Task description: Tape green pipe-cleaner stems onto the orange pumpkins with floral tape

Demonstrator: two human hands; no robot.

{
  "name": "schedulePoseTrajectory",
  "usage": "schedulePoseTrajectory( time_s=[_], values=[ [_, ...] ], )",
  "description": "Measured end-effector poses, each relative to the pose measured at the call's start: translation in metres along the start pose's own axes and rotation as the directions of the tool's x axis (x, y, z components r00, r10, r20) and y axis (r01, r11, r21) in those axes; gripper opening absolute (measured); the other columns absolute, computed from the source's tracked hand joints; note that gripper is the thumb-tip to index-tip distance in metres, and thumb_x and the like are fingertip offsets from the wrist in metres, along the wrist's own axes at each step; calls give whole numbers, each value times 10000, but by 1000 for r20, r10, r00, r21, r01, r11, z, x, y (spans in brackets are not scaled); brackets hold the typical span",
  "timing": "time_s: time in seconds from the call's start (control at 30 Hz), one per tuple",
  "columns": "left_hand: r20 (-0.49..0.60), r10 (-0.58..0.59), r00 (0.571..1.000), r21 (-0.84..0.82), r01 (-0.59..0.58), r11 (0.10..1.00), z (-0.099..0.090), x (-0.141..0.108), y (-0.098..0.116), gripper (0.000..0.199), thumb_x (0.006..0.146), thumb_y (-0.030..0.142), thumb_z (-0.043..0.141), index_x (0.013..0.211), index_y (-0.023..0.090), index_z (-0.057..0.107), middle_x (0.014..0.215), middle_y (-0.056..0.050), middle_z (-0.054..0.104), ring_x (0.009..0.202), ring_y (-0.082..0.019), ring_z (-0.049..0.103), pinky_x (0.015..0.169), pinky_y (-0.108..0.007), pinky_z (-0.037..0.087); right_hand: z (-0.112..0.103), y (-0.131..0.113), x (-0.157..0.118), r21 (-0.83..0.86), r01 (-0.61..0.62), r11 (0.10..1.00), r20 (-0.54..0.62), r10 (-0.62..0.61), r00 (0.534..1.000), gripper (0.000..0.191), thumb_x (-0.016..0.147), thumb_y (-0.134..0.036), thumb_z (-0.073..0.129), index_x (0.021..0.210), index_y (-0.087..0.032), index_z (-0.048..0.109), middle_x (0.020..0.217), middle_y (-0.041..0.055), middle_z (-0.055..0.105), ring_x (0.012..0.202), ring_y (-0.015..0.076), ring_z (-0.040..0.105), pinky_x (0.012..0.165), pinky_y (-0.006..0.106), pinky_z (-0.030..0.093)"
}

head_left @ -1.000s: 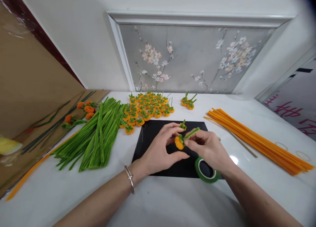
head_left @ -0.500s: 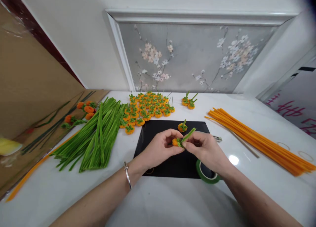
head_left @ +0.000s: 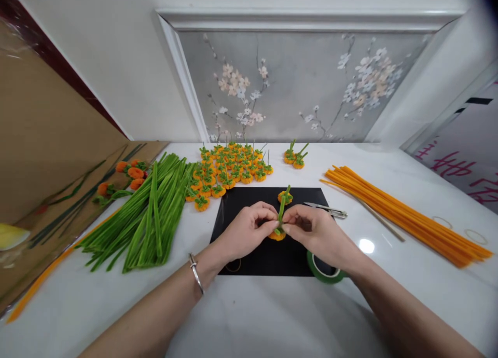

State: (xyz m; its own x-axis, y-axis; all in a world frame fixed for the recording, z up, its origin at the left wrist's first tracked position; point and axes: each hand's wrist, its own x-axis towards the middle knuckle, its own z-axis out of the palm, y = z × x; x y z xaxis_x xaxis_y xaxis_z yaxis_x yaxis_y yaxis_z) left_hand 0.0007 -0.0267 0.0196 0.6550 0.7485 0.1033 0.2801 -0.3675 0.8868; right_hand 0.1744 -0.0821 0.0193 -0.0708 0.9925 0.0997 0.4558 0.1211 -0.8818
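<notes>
Over the black mat (head_left: 257, 262), both my hands pinch at a small orange pipe-cleaner pumpkin (head_left: 277, 236) with a green top and an upright green stem. My left hand (head_left: 249, 231) grips it from the left, thumb and forefinger closed at the base of the stem. From the other side my right hand (head_left: 321, 231) pinches the green part in the same spot. Fingertips hide some of the green leaves. Just behind them, a second pumpkin (head_left: 285, 197) with a green stem sits on the mat.
Green pipe cleaners (head_left: 151, 223) lie at left, beside a cluster of finished pumpkins (head_left: 229, 166). Two more pumpkins (head_left: 294, 160) stand near the wall. Orange pipe cleaners (head_left: 404, 212) lie at right. Scissors (head_left: 330, 210) and green tape (head_left: 329, 278) are by my right hand.
The pumpkin has turned so its orange part faces down and its stem points up, where the stem earlier slanted right. My hands now meet around the stem base.
</notes>
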Motion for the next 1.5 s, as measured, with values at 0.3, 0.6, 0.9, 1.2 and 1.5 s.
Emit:
schedulePoseTrajectory(
  time_s=[0.3,0.6,0.9,1.2,1.5],
  values=[
    [12,27,1000,28,-27,999,-1,-1,0,192,834,202,524,706,155,659,945,-44,566,832,-144,563,732,-255,448,-10,3,3,-57,11,998,153,-2,988,226,829,-327,512,743,-178,658,651,3,586,580,126,458,529,251,347],
    [54,70,996,95,-75,993,5,-2,3,221,862,161,473,721,160,644,986,-42,559,820,-127,552,691,-228,445,-8,-5,2,66,-103,992,214,87,973,213,832,-302,492,684,-167,566,603,-33,468,555,102,370,518,235,301],
    [46,98,994,183,-105,978,6,-6,5,219,857,145,459,746,160,647,1008,-50,550,796,-130,549,706,-259,444,-2,5,1,-101,37,994,66,-31,997,331,875,-437,476,651,-194,450,575,-37,460,517,101,399,483,231,296],
    [191,-94,977,-248,141,958,6,-4,2,188,807,231,563,661,136,634,986,-49,578,823,-140,545,754,-268,432,-1,6,2,-126,124,984,89,-113,990,346,916,-373,415,624,-191,451,574,-34,399,536,106,348,484,236,267],
    [247,-88,965,-383,181,906,2,-1,-2,179,750,220,640,616,131,561,823,-21,564,715,-104,487,689,-250,402,-1,1,0,-119,149,982,97,-138,986,340,922,-327,411,610,-192,418,578,-38,397,542,103,351,503,233,284]
  ],
)
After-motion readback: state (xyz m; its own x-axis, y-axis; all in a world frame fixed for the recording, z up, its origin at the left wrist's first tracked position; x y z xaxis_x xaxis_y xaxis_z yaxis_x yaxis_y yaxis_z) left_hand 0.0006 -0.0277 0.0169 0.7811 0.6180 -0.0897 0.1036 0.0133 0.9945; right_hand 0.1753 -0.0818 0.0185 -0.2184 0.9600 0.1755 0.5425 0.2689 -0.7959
